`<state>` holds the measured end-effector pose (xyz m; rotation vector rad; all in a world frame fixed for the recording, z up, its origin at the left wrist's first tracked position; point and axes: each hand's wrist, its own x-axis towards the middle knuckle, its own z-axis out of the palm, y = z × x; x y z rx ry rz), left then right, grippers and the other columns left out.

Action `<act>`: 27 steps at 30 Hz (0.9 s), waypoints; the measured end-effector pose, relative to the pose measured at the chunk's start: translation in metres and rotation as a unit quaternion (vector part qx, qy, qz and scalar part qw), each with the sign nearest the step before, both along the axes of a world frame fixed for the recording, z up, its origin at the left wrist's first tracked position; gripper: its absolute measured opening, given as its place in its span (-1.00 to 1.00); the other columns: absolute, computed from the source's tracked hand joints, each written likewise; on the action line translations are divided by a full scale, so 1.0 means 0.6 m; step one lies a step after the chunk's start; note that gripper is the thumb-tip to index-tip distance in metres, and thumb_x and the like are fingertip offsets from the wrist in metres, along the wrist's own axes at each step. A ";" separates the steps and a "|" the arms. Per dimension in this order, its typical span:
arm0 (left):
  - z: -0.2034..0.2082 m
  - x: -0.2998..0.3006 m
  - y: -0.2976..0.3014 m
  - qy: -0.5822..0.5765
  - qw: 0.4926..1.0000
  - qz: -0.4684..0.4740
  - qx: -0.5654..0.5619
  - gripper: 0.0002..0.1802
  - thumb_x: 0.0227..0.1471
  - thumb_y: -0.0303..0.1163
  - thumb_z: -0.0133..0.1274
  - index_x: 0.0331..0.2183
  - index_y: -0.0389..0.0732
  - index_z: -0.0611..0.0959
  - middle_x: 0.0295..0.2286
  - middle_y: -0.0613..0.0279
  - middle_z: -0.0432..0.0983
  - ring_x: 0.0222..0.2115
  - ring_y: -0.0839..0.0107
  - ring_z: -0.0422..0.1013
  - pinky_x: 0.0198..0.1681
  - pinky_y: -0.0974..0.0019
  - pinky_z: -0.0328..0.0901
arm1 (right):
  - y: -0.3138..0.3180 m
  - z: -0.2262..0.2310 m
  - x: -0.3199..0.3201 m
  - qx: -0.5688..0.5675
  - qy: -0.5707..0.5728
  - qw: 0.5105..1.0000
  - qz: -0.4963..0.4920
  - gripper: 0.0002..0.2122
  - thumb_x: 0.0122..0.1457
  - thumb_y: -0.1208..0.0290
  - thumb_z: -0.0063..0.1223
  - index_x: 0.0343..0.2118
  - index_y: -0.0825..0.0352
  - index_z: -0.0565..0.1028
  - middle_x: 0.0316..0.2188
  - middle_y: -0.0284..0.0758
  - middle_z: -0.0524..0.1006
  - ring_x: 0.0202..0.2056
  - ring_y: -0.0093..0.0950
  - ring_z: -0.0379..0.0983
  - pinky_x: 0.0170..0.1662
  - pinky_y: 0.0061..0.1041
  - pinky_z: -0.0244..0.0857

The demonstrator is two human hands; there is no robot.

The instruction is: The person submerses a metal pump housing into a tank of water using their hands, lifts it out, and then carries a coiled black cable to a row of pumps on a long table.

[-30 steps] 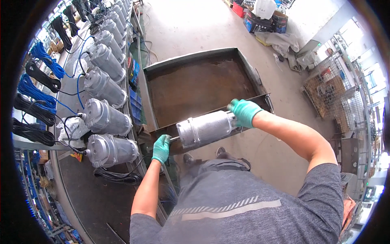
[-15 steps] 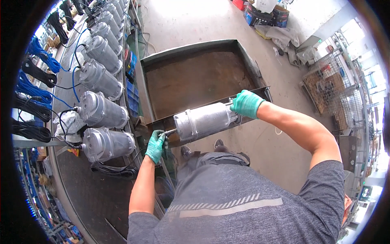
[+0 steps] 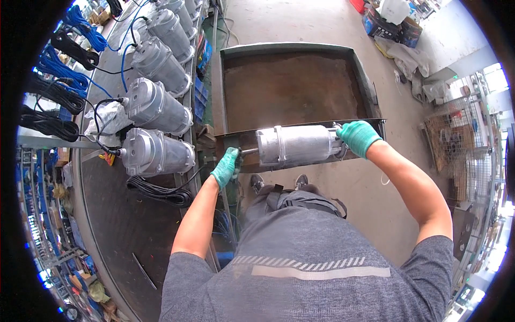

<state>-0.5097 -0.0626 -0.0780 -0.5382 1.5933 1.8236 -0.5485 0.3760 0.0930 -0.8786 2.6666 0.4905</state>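
A silver-grey cylindrical metal motor [image 3: 298, 146] lies level in front of me, above the near edge of a shallow metal tray [image 3: 370, 86]. My left hand [image 3: 225, 167], in a green glove, is closed round the end of the thin shaft [image 3: 249, 152] that sticks out of the motor's left side. On the motor's right end, my right hand [image 3: 358, 138], also green-gloved, grips a part beside the end fittings; its fingers hide what exactly they hold. The brown bottom of the tray shows beyond the motor.
Several similar motors [image 3: 158, 152] stand in a row on the dark bench [image 3: 115, 214] to my left, with black and blue cable coils [image 3: 64, 72] beyond. A coiled black cable [image 3: 158, 190] lies near the closest one. Wire-mesh crates [image 3: 456, 134] stand at right.
The whole view has shifted, so bench and tray appear further right and higher. The motor has turned from a tilt to nearly level, with both hands still gripping its ends.
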 end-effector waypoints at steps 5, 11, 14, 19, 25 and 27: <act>-0.003 -0.021 -0.009 -0.116 0.987 0.103 0.030 -0.45 0.27 0.22 -0.03 -0.61 0.10 0.40 -0.76 0.42 0.21 -0.82 0.46 0.03 -0.74 0.31 -0.09 | -0.004 0.005 0.005 0.011 -0.006 1.000 -0.003 -0.90 0.19 0.46 0.08 -0.30 0.24 0.62 -0.37 -0.23 0.67 -0.30 -0.25 0.66 -0.28 -0.28 0.54; -0.025 -0.039 -0.019 -0.070 0.976 0.204 -0.025 -0.51 0.28 0.23 0.00 -0.50 0.09 0.49 -0.71 0.48 0.33 -0.82 0.56 0.09 -0.76 0.40 -0.03 | -0.011 0.032 0.009 -0.021 -0.078 0.989 -0.127 -0.66 0.22 0.17 0.14 -0.07 0.31 0.54 -0.26 -0.16 0.68 -0.20 -0.15 0.64 -0.15 -0.21 0.52; -0.001 -0.024 -0.003 -0.069 0.973 0.209 -0.072 -0.50 0.27 0.24 -0.01 -0.44 0.04 0.54 -0.64 0.47 0.41 -0.77 0.57 0.15 -0.72 0.40 0.00 | -0.053 0.086 0.019 0.000 -0.094 0.935 -0.341 -0.40 0.15 -0.08 0.20 0.05 0.35 0.47 -0.19 -0.09 0.67 -0.13 -0.12 0.63 -0.08 -0.18 0.50; 0.023 0.017 0.050 0.129 0.973 0.137 -0.133 -0.65 0.32 -0.01 0.08 -0.23 -0.12 0.54 -0.46 0.27 0.61 -0.68 0.57 0.30 -0.60 0.40 0.23 | -0.051 0.069 0.007 -0.005 -0.126 0.905 -0.407 -0.40 0.12 -0.21 0.18 -0.09 0.33 0.61 -0.18 -0.02 0.66 -0.12 -0.11 0.63 -0.05 -0.20 0.49; 0.076 0.039 0.136 0.335 0.897 -0.031 -0.287 -0.33 0.11 -0.12 0.32 0.17 -0.12 0.48 -0.10 -0.04 0.61 -0.07 0.09 0.53 0.04 0.09 0.39 | 0.003 0.006 0.008 -0.040 -0.044 0.964 -0.258 -0.66 0.27 0.14 0.07 -0.05 0.27 0.61 -0.24 -0.12 0.68 -0.19 -0.13 0.65 -0.15 -0.20 0.53; 0.082 0.044 0.145 0.336 0.895 -0.038 -0.291 -0.27 0.08 -0.16 0.35 0.23 -0.07 0.46 -0.04 -0.06 0.60 -0.04 0.06 0.53 0.07 0.11 0.38 | 0.000 0.024 0.004 -0.016 -0.051 0.988 -0.144 -0.74 0.30 0.31 0.02 -0.02 0.24 0.57 -0.24 -0.17 0.68 -0.21 -0.09 0.64 -0.17 -0.16 0.52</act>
